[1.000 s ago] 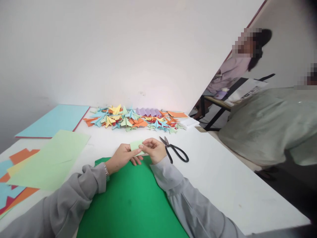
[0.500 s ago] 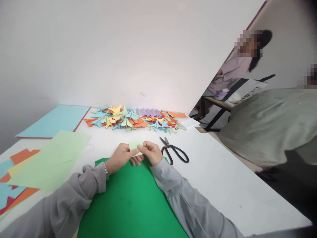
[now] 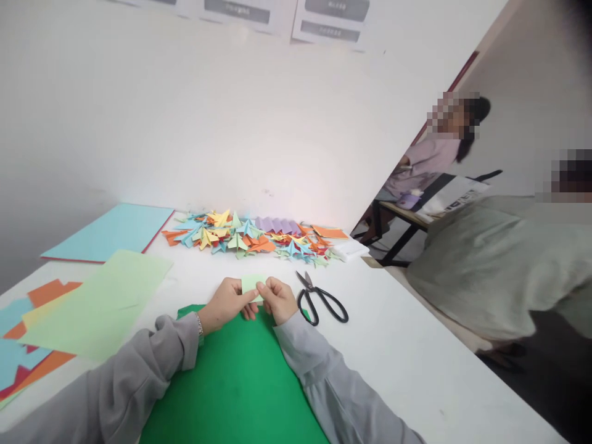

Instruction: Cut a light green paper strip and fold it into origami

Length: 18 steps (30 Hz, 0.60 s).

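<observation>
One left hand (image 3: 225, 306), one right hand (image 3: 280, 299) and one small green paper (image 3: 250, 284) were counted. One pair of scissors (image 3: 311, 288), one green mat (image 3: 235, 382), one purple pleated strip (image 3: 277, 226) and one white bag (image 3: 453, 195) were also counted. Three wall posters (image 3: 237, 13) were partly seen, and two other people (image 3: 490, 265) were noted. The heaped paper planes (image 3: 238, 242) were seen to be many, but could not be counted exactly.

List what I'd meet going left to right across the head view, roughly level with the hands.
Large light green sheet → left hand → small green paper → right hand → scissors → another person's grey-green shirt.
</observation>
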Each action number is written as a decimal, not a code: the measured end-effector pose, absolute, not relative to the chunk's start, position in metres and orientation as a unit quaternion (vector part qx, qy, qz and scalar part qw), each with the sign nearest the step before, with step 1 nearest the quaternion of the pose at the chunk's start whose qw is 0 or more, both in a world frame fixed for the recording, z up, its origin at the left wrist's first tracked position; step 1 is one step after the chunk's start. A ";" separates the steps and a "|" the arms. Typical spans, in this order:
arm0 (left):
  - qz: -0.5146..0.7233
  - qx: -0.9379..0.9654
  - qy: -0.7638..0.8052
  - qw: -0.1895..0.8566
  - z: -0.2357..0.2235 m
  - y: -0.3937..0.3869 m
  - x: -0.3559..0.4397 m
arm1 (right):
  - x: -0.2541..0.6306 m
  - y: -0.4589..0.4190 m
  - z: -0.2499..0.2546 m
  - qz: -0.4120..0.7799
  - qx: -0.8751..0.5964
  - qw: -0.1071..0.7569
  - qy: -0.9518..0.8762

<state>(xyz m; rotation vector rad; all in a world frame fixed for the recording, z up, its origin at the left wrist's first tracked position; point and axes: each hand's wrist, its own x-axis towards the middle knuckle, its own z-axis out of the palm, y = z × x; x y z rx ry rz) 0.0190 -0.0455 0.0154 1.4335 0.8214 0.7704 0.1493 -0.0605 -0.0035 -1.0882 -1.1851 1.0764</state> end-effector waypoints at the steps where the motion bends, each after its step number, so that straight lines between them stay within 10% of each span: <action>1: 0.340 0.616 0.357 0.615 0.019 -0.049 0.017 | 0.147 -0.064 0.000 0.446 -0.469 0.568 -0.509; 18: 0.386 0.507 0.303 0.709 0.088 -0.126 -0.013 | 0.100 -0.119 0.069 0.586 -0.394 0.553 -0.442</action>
